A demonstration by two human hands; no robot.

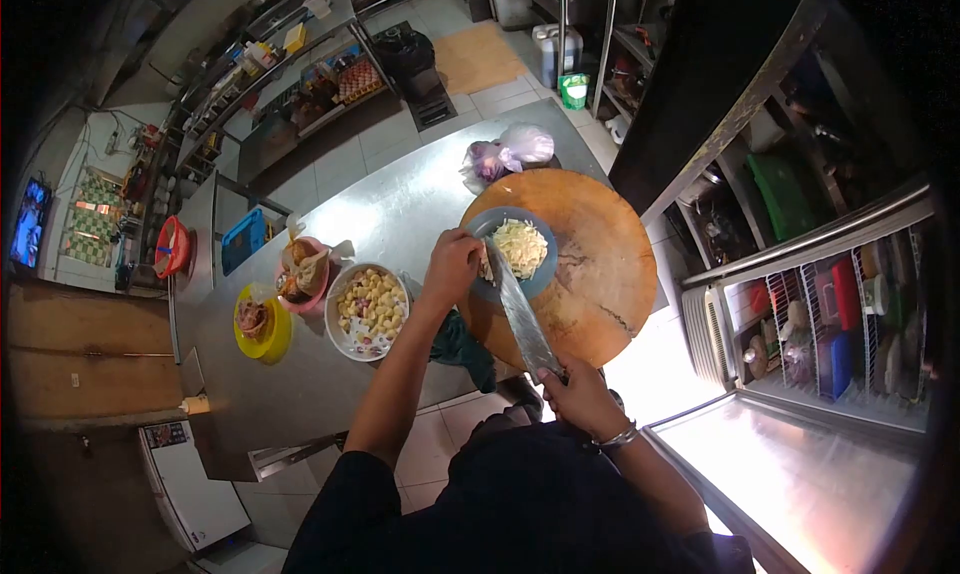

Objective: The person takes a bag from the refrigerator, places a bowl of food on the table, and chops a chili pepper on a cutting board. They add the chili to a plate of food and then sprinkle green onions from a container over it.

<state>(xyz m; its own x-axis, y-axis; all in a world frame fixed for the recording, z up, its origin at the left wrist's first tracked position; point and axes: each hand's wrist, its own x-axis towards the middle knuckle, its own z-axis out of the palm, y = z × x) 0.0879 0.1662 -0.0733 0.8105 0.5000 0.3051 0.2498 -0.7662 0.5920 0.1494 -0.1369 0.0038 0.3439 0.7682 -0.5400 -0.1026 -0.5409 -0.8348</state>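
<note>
My right hand (pixel 580 399) is wrapped round the handle of a large kitchen knife (pixel 530 324), its broad blade pointing away from me over a grey-blue plate (pixel 488 221). A heap of pale shredded food (pixel 519 246), perhaps cabbage, lies on the plate. At the plate's left edge, my left hand (pixel 455 266) has its fingers curled close to the blade tip. A few pale bits show between those fingers and the blade; what the fingers pinch, if anything, is hidden. Beneath the plate is a round wooden chopping block (pixel 600 264) with a crack in it.
Left of the block stand a white bowl (pixel 334 319) of pale peeled pieces, a pink bowl (pixel 308 306) with a bag, and a yellow plate (pixel 272 346). A plastic bag (pixel 510 152) of something purple lies behind the block. A dark cloth (pixel 465 354) hangs at the steel table's (pixel 400 189) edge.
</note>
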